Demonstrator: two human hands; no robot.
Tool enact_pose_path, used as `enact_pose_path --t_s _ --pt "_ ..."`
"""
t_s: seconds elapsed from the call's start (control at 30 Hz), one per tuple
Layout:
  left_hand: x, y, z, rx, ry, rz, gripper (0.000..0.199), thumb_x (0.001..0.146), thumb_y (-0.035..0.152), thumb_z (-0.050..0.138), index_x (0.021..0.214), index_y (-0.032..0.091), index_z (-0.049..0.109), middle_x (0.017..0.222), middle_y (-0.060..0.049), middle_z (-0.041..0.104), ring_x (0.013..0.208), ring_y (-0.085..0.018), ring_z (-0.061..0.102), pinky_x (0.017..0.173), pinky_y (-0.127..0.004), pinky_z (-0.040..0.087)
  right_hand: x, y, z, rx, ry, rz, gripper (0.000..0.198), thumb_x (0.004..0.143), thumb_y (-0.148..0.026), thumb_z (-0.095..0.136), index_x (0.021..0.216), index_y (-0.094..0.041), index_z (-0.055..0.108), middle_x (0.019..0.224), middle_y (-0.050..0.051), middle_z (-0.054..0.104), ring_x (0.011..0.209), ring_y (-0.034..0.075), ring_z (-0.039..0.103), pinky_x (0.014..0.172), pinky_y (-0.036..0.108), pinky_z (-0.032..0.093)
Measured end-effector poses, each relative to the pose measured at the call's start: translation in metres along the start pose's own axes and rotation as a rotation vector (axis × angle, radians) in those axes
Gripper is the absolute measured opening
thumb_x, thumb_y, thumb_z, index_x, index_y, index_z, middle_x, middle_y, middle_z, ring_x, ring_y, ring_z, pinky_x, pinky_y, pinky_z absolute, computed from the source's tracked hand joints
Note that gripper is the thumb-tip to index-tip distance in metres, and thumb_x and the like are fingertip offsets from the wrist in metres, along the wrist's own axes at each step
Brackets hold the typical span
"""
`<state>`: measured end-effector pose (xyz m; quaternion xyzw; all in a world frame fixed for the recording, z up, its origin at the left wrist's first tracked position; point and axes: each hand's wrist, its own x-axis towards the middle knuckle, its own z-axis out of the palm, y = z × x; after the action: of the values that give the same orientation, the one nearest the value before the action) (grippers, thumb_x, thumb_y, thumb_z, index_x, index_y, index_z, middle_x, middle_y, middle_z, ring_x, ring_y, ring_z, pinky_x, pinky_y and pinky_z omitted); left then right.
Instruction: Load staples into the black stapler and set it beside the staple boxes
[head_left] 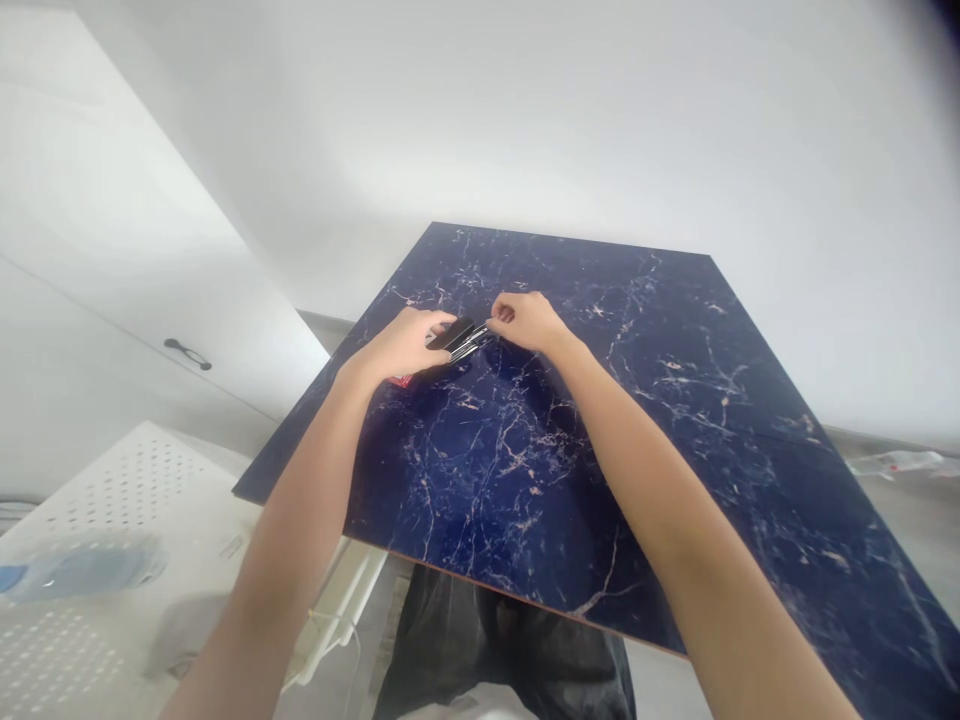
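Observation:
A black stapler (452,335) with bright metal parts is on the dark blue marbled tabletop (480,450), just left of the middle. My left hand (409,343) grips it from the left, thumb on the near side and fingers over the far side. Beyond its right end, my right hand (521,320) is closed in a pinch at the silver metal part (472,343). Whether the fingertips hold that metal or some small piece is hidden from me. Under my left palm a small red item (401,380) peeks out, mostly covered.
At lower left stands a white perforated surface (142,470) with a clear plastic bottle (90,570) lying on it. A white cabinet door with a dark handle (187,354) is at the left. A white wall (570,120) rises behind the table. Clear plastic wrapping (907,463) lies beyond the right edge.

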<state>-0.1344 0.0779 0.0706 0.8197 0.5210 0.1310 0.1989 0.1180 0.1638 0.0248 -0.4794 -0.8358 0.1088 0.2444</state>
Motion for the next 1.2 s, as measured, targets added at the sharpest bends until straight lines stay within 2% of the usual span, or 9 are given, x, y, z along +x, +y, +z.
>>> enact_pose_path --t_s 0.17,0.37,0.5,0.63,0.8,0.87,0.97,1.1,1.2 --pt "-0.002 0.011 0.004 0.178 0.065 -0.064 0.041 0.085 0.034 0.068 0.125 0.026 0.070 0.108 -0.007 0.078 0.094 -0.029 0.073 0.083 -0.040 0.056 -0.015 -0.017 0.014 0.005 0.155 0.091 0.032 0.098 -0.022 0.049 0.125 -0.018 0.067 0.111 0.013 0.076 0.103 0.028 0.070 0.096 0.041 0.049" --pt "0.000 0.012 0.003 0.382 0.146 -0.163 0.054 0.084 0.038 0.070 0.135 0.022 0.065 0.105 -0.013 0.076 0.102 -0.037 0.070 0.081 -0.042 0.055 -0.041 -0.048 0.040 0.028 -0.014 -0.008 0.017 0.090 -0.022 0.059 0.098 -0.020 0.074 0.101 0.012 0.075 0.099 0.030 0.069 0.094 0.040 0.049" --pt "-0.006 0.010 -0.002 0.331 0.065 -0.149 0.070 0.085 0.044 0.071 0.149 0.026 0.052 0.108 -0.011 0.076 0.100 -0.037 0.071 0.079 -0.041 0.054 -0.034 -0.056 0.038 0.127 -0.068 -0.016 0.014 0.080 -0.028 0.069 0.090 -0.020 0.075 0.100 0.010 0.076 0.101 0.030 0.068 0.097 0.040 0.049" --pt "-0.012 0.011 -0.007 0.299 -0.048 -0.199 0.082 0.080 0.051 0.075 0.152 0.028 0.045 0.108 -0.012 0.075 0.095 -0.039 0.073 0.076 -0.041 0.053 -0.008 -0.045 0.028 0.275 -0.085 0.066 0.032 0.077 -0.022 0.065 0.107 -0.020 0.075 0.111 0.006 0.078 0.095 0.023 0.071 0.093 0.036 0.054" --pt "-0.013 0.014 -0.007 0.286 -0.043 -0.175 0.067 0.082 0.045 0.072 0.144 0.027 0.052 0.113 -0.012 0.075 0.096 -0.037 0.074 0.077 -0.042 0.054 0.016 -0.024 0.036 0.378 -0.025 0.218 0.067 0.075 -0.013 0.053 0.142 -0.015 0.056 0.142 0.016 0.067 0.102 0.024 0.072 0.095 0.041 0.057" --pt "-0.013 0.016 -0.006 0.288 -0.033 -0.182 0.062 0.082 0.042 0.073 0.140 0.027 0.054 0.109 -0.011 0.076 0.091 -0.036 0.074 0.073 -0.041 0.054 0.017 -0.024 0.042 0.413 -0.059 0.229 0.073 0.073 -0.011 0.053 0.146 -0.015 0.051 0.138 0.015 0.071 0.099 0.024 0.074 0.092 0.040 0.059" --pt "-0.011 0.019 -0.004 0.301 -0.017 -0.200 0.059 0.081 0.037 0.073 0.136 0.026 0.056 0.102 -0.011 0.076 0.085 -0.035 0.074 0.069 -0.039 0.054 0.010 -0.035 0.046 0.444 -0.119 0.170 0.067 0.072 -0.009 0.055 0.138 -0.020 0.058 0.127 0.009 0.077 0.102 0.024 0.074 0.097 0.040 0.058" --pt "-0.008 0.027 0.000 0.402 0.000 -0.233 0.069 0.080 0.032 0.073 0.144 0.022 0.048 0.101 -0.014 0.075 0.088 -0.036 0.074 0.070 -0.039 0.054 -0.003 -0.052 0.042 0.439 -0.148 0.098 0.056 0.073 -0.010 0.057 0.128 -0.022 0.062 0.135 0.008 0.074 0.121 0.028 0.069 0.107 0.046 0.052" --pt "-0.008 0.027 0.000 0.422 -0.001 -0.242 0.080 0.082 0.034 0.073 0.153 0.021 0.039 0.107 -0.016 0.075 0.094 -0.039 0.073 0.073 -0.041 0.054 -0.009 -0.057 0.037 0.408 -0.173 0.071 0.060 0.075 -0.011 0.058 0.134 -0.022 0.059 0.136 0.009 0.073 0.121 0.029 0.069 0.108 0.047 0.052"
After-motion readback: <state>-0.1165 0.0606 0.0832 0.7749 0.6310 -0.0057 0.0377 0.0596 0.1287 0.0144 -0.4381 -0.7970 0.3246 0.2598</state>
